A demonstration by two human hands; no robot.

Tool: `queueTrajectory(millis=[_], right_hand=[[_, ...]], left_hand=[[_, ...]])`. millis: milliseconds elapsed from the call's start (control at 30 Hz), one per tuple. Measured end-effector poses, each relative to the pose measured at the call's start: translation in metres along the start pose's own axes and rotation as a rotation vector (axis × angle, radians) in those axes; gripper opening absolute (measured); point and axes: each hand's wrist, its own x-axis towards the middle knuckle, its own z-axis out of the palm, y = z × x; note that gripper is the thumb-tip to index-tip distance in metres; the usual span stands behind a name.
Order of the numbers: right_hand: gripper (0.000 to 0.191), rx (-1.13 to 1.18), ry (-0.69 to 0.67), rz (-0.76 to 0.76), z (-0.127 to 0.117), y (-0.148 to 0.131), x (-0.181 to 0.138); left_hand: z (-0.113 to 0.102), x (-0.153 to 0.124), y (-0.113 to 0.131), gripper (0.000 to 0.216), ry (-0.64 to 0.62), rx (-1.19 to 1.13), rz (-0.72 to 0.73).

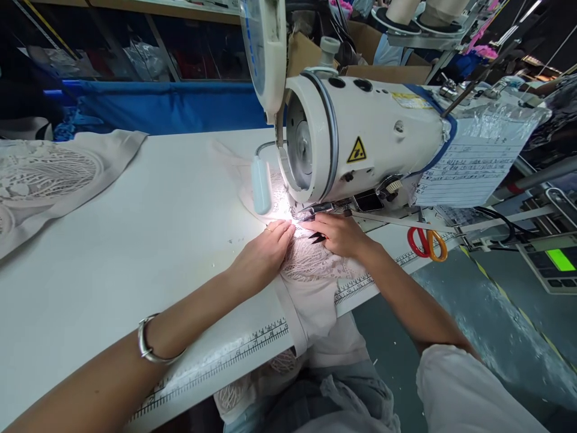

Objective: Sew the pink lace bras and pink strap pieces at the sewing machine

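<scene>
The pale lace garment (311, 261) is placed under the sewing machine (383, 129) and draped over the front edge of the table (189, 234). It is pressed by the left hand (260, 255), fingers nearly straight, and touched by the half-curled right hand (339, 233); whether the dark pointed tool (317, 239) beneath is gripped cannot be told.

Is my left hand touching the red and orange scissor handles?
No, the left hand rests on the pale lace fabric, while the red and orange scissor handles are apart, farther right.
</scene>
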Motion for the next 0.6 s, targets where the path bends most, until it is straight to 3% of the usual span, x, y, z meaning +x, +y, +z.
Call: queueTrajectory(millis=[433,600], right_hand=[[0.047,0.097,-0.046,0.059,0.0,-0.004,0.002],[0.047,0.124,-0.056,0.066,0.001,-0.004,0.002]], left_hand=[[-0.012,0.009,-0.033,0.041,-0.026,-0.072,0.067],[-0.021,0.016,-0.022,0.037,-0.05,0.051,0.034]])
